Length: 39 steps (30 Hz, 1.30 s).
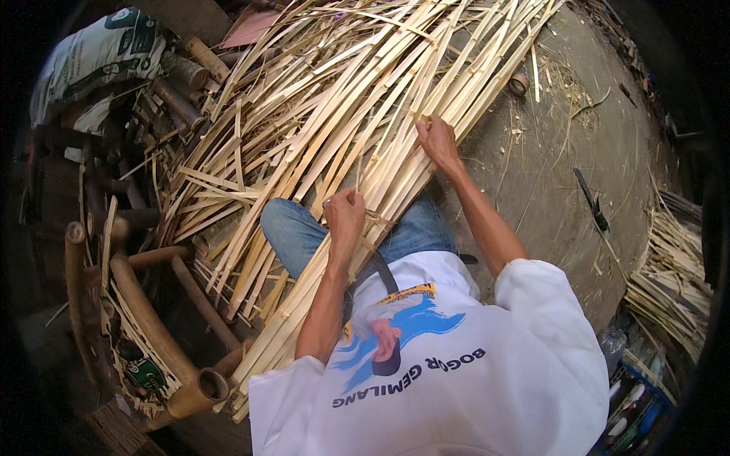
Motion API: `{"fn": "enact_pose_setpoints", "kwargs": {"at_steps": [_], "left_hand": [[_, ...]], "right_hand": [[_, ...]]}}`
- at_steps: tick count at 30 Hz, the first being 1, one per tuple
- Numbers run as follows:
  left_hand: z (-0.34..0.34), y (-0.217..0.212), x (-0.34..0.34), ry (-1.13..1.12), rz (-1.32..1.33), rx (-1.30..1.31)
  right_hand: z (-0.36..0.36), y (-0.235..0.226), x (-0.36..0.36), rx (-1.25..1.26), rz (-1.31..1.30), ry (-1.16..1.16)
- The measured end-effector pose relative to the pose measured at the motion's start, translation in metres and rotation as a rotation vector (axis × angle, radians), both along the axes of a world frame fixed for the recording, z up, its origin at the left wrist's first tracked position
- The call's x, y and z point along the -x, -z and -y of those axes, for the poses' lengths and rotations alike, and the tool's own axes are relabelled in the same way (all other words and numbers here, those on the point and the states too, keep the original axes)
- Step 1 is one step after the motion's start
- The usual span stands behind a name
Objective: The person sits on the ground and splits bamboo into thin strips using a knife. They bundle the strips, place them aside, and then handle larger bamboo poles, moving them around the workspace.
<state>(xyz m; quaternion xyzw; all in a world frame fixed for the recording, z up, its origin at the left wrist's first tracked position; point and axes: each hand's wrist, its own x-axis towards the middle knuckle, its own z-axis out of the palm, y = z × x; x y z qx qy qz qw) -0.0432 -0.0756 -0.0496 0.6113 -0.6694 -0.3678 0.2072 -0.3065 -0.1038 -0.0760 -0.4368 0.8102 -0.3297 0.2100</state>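
A bundle of long, pale split-bamboo strips (411,175) lies slantwise across the person's lap, running from beside the left hip up past the right hand toward the floor's far edge. The left hand (344,216) is curled narrow over the bundle, fingertips pinched on a thin strip. The right hand (437,142), farther up, is likewise bunched closed on strip material at the bundle's right side; exactly which strip cannot be told. Beneath are bent legs in blue jeans (293,234), below a printed white T-shirt (494,365).

A loose heap of bamboo strips (304,95) spreads left of the bundle. On the floor (494,182) to the right lie a short bamboo ring (518,84) and a dark knife-like tool (591,201); near its right edge sits another strip pile (669,277). By its left edge stand a bamboo-pole frame (148,311), cut bamboo lengths (181,72) and a white printed sack (103,57).
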Motion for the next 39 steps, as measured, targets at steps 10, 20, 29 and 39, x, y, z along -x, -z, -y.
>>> {"fn": "enact_pose_setpoints", "kwargs": {"at_steps": [10, 20, 29, 39], "left_hand": [[-0.005, 0.012, 0.005, -0.077, 0.049, -0.059], [-0.038, 0.001, 0.023, 0.108, 0.183, 0.365], [-0.031, -0.003, 0.018, 0.291, 0.001, 0.434], [-0.033, -0.007, 0.023, 0.336, 0.090, 0.431]], "right_hand": [[0.046, 0.031, 0.012, -0.203, 0.401, 0.397], [0.039, -0.002, 0.034, -0.115, 0.615, 0.352], [0.019, -0.030, 0.030, 0.018, 0.431, 0.336], [0.000, -0.051, 0.026, 0.111, 0.321, 0.282]]}}
